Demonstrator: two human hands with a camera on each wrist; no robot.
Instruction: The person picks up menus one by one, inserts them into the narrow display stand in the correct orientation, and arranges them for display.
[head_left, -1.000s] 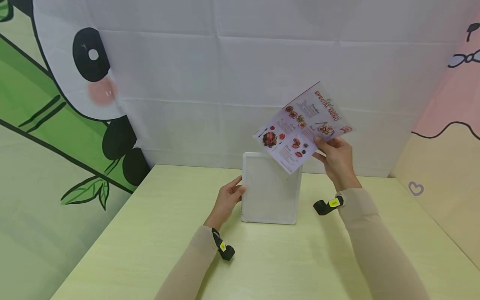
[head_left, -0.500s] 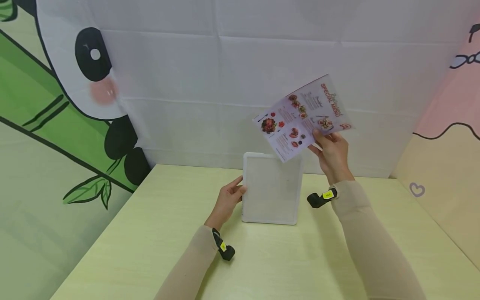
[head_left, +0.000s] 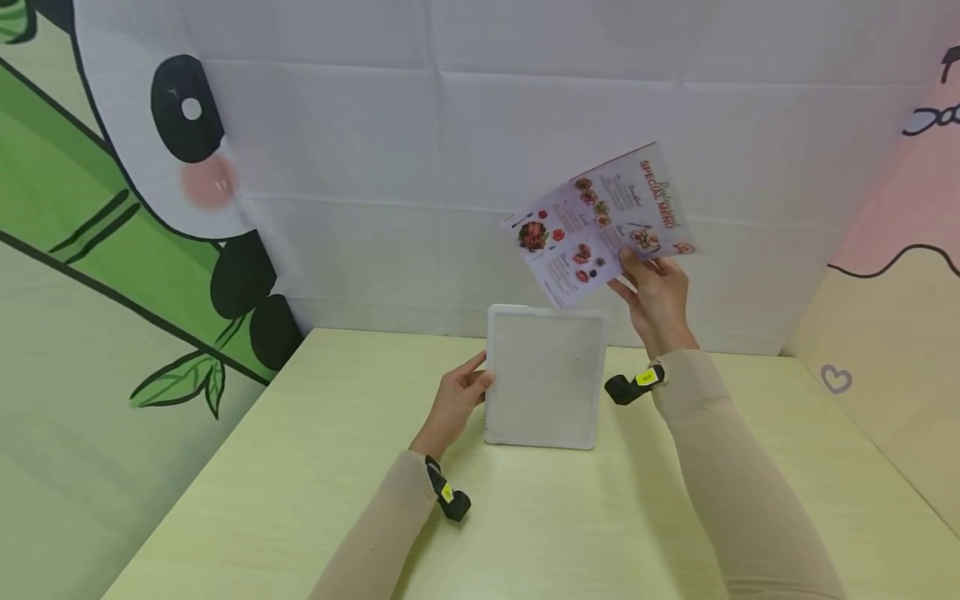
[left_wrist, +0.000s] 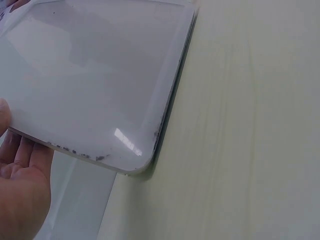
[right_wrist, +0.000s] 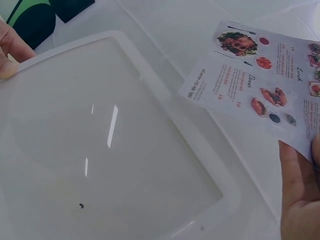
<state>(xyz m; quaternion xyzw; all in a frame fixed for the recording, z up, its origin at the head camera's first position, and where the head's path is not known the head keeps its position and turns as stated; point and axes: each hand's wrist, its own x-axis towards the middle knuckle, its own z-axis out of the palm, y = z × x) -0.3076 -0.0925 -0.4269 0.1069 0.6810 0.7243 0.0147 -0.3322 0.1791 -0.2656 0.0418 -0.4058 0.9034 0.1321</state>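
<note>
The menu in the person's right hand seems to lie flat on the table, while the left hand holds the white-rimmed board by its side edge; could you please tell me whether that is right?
Not quite: the head view shows the menu held up in the air by the right hand, off the table. The left hand does hold the white-rimmed board by its side edge.

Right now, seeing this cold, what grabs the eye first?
Most likely the colourful "SPECIAL MENU" sheet, held at a slant in the person's right grip, right of centre against the white backdrop. Next, the white-rimmed panel below it, its left edge in the left grip. Then the big black cartoon eye at upper left.
</note>
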